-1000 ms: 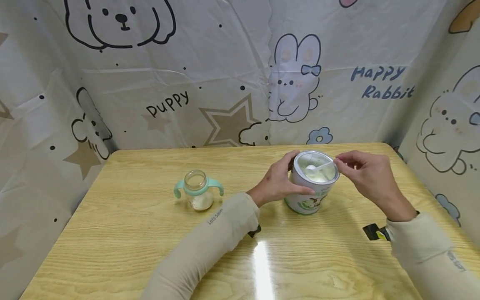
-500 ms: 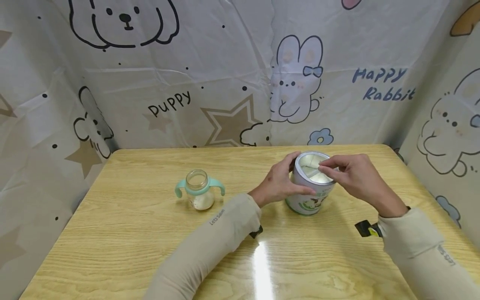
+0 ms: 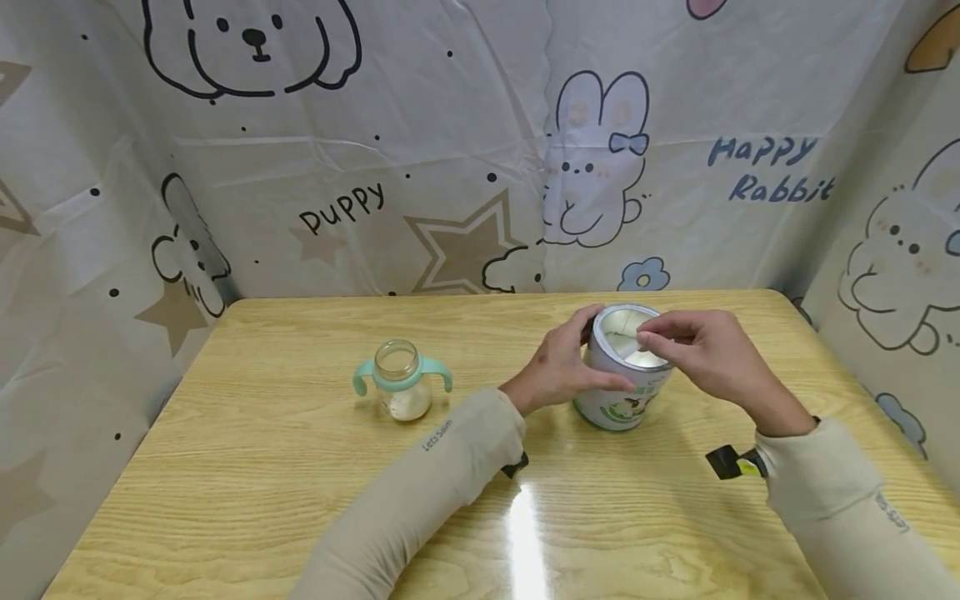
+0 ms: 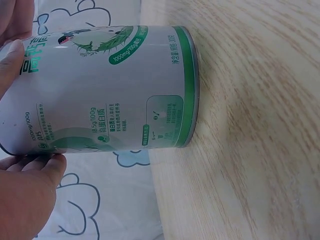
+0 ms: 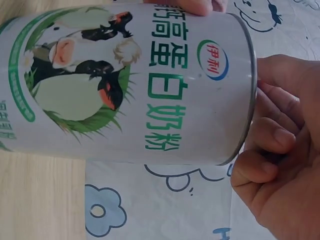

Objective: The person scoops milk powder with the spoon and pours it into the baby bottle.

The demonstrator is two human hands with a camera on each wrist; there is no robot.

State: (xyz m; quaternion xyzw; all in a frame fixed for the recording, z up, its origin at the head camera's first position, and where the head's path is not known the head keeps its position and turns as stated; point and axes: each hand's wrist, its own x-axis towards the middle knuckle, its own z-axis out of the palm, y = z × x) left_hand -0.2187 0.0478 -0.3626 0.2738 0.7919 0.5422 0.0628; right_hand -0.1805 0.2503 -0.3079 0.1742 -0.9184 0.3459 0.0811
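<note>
A white and green milk powder can point(image 3: 618, 404) with an open top stands on the table at centre right. Its side, with a cow picture, faces the right wrist camera. My left hand point(image 3: 558, 362) grips the can near its rim, thumb in front and fingers behind. Over the mouth, my right hand point(image 3: 708, 350) pinches the handle of a white scoop point(image 3: 627, 350), whose bowl is down inside and hidden. Pale powder point(image 3: 645, 358) shows within. To the left stands a baby bottle point(image 3: 405, 400), uncapped, with mint-green handles point(image 3: 363, 379) and some white powder at its bottom.
The wooden table point(image 3: 262, 467) reaches back to a cloth backdrop point(image 3: 450, 100) printed with cartoon animals, which also hangs along both sides. My left forearm sleeve point(image 3: 420, 492) crosses the table in front of the bottle.
My right hand has moved left over the can's mouth, and the scoop has gone from lying across the opening to down inside. The left hand keeps its grip; the bottle stays put.
</note>
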